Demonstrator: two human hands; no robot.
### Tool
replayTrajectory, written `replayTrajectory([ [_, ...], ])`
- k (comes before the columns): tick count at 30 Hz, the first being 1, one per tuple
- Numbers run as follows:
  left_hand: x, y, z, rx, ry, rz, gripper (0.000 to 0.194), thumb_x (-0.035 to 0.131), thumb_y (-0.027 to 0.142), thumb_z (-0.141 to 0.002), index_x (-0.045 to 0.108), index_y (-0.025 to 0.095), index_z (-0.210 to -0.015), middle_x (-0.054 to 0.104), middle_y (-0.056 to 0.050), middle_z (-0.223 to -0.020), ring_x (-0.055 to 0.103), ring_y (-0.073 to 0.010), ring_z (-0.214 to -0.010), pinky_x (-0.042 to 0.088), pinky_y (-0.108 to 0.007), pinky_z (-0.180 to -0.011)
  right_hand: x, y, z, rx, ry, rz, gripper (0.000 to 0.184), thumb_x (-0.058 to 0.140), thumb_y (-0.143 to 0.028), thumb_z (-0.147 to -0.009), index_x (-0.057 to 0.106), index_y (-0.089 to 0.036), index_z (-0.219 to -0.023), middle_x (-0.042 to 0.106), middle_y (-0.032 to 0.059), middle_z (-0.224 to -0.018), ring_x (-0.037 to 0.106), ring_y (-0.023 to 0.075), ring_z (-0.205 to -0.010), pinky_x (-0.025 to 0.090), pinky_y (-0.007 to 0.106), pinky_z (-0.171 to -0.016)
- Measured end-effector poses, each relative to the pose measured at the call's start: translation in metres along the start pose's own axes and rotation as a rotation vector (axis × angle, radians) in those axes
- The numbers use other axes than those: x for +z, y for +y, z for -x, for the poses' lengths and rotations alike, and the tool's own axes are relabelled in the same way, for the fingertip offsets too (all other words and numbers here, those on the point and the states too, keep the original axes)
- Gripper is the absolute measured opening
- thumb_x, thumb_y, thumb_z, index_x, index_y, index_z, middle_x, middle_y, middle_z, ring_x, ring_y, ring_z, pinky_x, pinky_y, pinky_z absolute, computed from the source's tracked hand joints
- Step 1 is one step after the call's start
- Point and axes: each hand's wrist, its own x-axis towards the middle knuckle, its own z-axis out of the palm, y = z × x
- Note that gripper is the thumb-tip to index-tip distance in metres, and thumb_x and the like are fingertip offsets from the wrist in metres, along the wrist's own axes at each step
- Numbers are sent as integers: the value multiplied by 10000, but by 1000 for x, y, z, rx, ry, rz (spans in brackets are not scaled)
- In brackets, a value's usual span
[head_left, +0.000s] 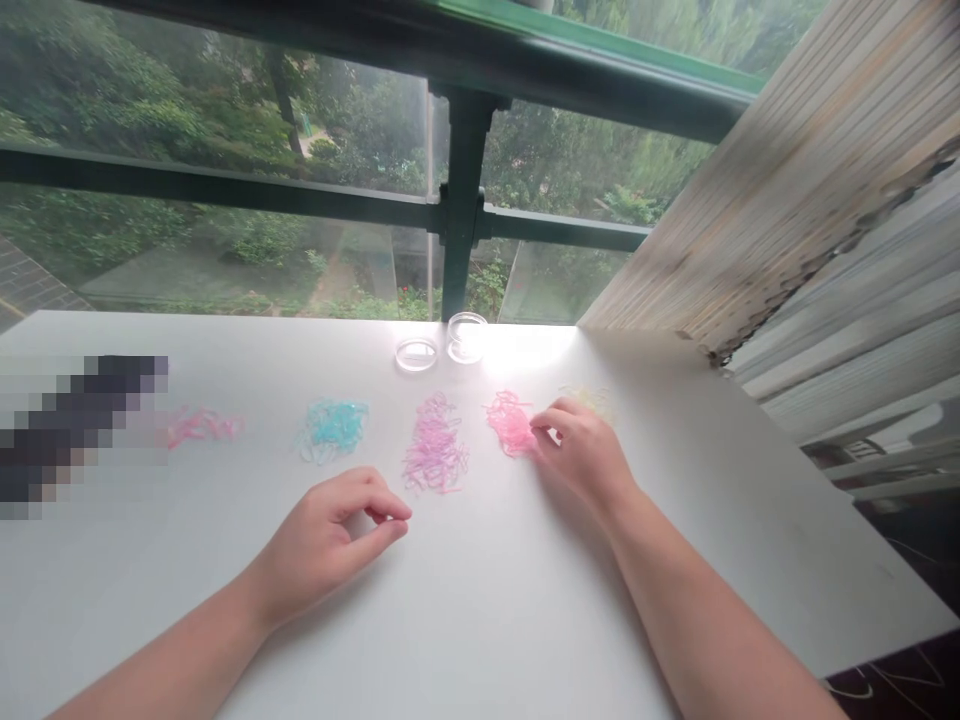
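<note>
Several small heaps of tiny rubber bands lie in a row on the white table (480, 620): a pale pink heap (201, 425), a blue heap (334, 428), a lilac heap (435, 445), a bright pink heap (510, 422) and a faint yellow heap (592, 400). My left hand (330, 540) rests on the table just below the lilac heap, thumb and forefinger pinched together on something too small to make out. My right hand (581, 450) lies curled between the bright pink and yellow heaps, its fingertips touching the bright pink heap.
A clear round dish (466, 337) and its flat lid (416, 354) stand at the table's far edge by the window railing (459, 210). A blurred dark patch (75, 430) covers the left side. A slatted blind (810, 190) leans at the right, beyond the table's right edge.
</note>
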Motion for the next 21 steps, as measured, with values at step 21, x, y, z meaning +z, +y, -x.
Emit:
replayTrajectory([
  [21, 2, 2, 1, 8, 33, -2, 125, 552, 201, -816, 668, 207, -772, 624, -15, -716, 586, -119, -677, 481, -214, -659, -1, 12, -1, 24, -76, 27, 384, 449, 15, -713, 718, -217, -857, 615, 61, -867, 538, 198, -854, 412, 304, -731],
])
